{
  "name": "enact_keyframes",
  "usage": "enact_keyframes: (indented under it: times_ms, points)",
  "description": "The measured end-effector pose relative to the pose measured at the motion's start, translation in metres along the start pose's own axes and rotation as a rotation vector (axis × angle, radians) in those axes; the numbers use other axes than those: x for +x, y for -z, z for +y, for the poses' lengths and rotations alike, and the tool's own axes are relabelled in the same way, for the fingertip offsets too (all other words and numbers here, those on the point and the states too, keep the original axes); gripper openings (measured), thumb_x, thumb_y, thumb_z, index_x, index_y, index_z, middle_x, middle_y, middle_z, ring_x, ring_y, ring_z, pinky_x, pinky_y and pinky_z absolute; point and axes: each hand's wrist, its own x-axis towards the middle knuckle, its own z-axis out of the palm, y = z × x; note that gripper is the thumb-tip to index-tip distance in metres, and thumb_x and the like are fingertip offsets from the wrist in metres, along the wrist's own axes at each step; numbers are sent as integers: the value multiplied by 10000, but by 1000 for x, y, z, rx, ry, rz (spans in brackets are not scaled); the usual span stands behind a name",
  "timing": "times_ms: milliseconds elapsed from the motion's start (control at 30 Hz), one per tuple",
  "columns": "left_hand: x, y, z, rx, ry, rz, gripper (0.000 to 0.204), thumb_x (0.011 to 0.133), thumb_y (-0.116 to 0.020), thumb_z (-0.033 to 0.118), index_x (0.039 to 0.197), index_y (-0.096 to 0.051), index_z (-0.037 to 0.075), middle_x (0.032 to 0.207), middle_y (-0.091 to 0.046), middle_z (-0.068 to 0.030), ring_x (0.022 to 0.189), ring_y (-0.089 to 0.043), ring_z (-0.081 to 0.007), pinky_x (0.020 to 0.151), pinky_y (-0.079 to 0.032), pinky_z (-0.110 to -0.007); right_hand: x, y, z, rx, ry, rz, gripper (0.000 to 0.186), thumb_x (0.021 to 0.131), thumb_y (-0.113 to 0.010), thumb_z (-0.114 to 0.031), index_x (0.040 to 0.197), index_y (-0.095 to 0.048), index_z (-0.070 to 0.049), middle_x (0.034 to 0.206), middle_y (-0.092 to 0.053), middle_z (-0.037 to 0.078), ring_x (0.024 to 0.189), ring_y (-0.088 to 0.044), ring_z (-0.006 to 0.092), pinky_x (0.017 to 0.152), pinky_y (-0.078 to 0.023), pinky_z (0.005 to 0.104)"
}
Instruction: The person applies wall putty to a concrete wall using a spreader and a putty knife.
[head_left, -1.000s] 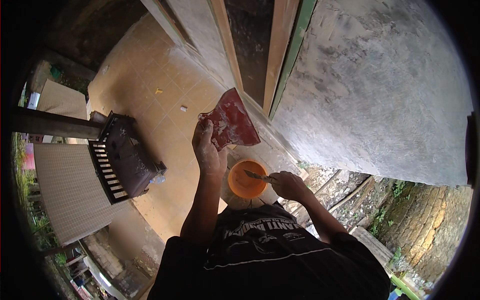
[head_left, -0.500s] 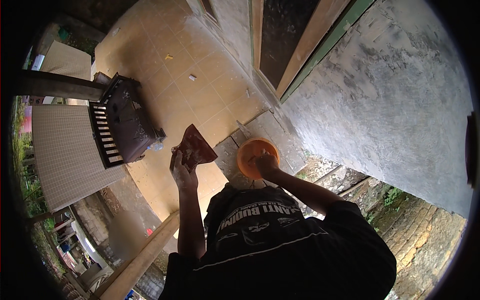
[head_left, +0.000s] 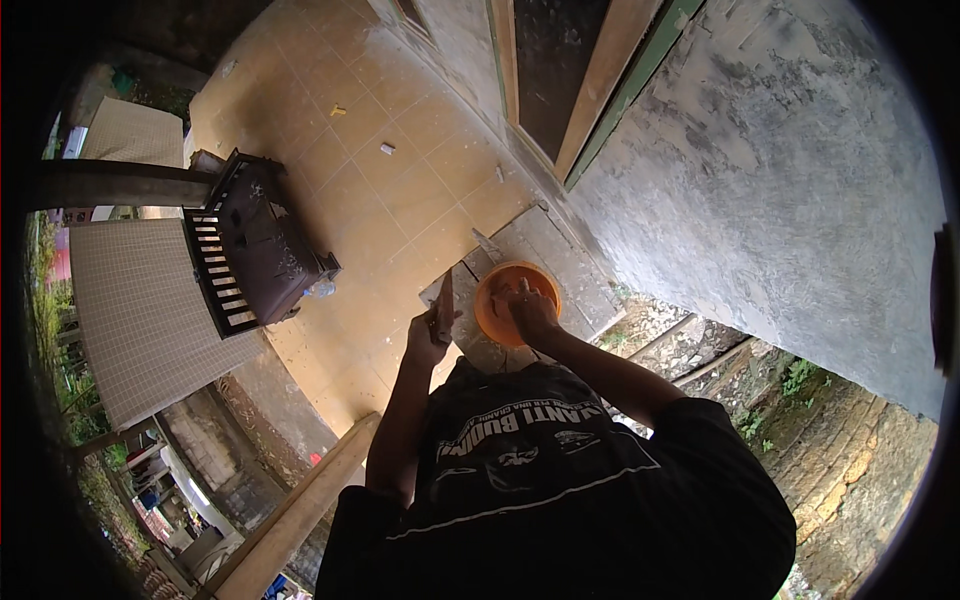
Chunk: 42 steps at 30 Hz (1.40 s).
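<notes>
My left hand (head_left: 428,340) is closed round a reddish-brown flat board (head_left: 445,300), now turned nearly edge-on. Just right of it, an orange basin (head_left: 484,318) rests on grey planks. My right hand (head_left: 530,308) reaches down inside the basin, its fingers apart. I make out nothing held in them, and what lies at the basin's bottom is partly hidden by the hand. A narrow grey flat piece (head_left: 486,243) lies on the planks beyond the basin.
A rough grey plastered wall (head_left: 770,200) rises on the right, beside a wooden door frame (head_left: 590,110). Yellow-brown floor tiles (head_left: 350,230) stretch ahead. A dark cushioned bench (head_left: 262,240) stands at left. A wooden post (head_left: 300,510) crosses lower left. Rubble (head_left: 665,345) lies right of the planks.
My left hand has moved right and toward the basin, turning the board from face-on to edge-on. My right hand stays in the basin, its fingers now more visible.
</notes>
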Motion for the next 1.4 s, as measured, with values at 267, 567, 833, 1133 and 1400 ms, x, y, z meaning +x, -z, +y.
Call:
enact_keyframes:
  times_ms: [267,567,833,1133,1400]
  points:
    - [38,-36,-47,24,4,163,277,988,-344,283,985,-564,113,727,-608,-61,393,-435,-96,329,-306,-193,-34,-47,29,216,56,247,316,849,-484,-69,1160,-537,-58,1250,-469,317,971,-586,437,737,-530,469]
    - [112,-122,-17,150,-165,71,291,980,-391,260,1010,-603,63,802,-645,-52,611,-602,-138,554,-491,-259,-26,-31,49,341,-133,352,270,865,-468,-109,1125,-541,-96,1053,-542,275,848,-603,436,679,-504,501]
    - [120,-83,19,489,-316,225,290,979,-429,325,960,-617,105,721,-636,-25,484,-552,-123,410,-412,-245,-23,-8,45,414,-177,315,217,885,-513,-172,1082,-530,-83,985,-548,244,801,-601,434,645,-498,503]
    - [146,-105,9,88,-354,276,257,973,-425,282,894,-605,116,569,-556,18,330,-403,-96,295,-257,-231,-25,-12,37,634,-52,544,211,853,-556,-87,1059,-567,-46,958,-531,245,816,-578,438,661,-493,485]
    - [162,-123,23,655,-583,291,260,944,-498,292,888,-627,74,667,-604,-7,410,-451,-86,351,-311,-228,-29,22,45,610,-191,454,289,838,-579,-76,1126,-597,-66,1032,-548,225,893,-577,423,729,-496,468]
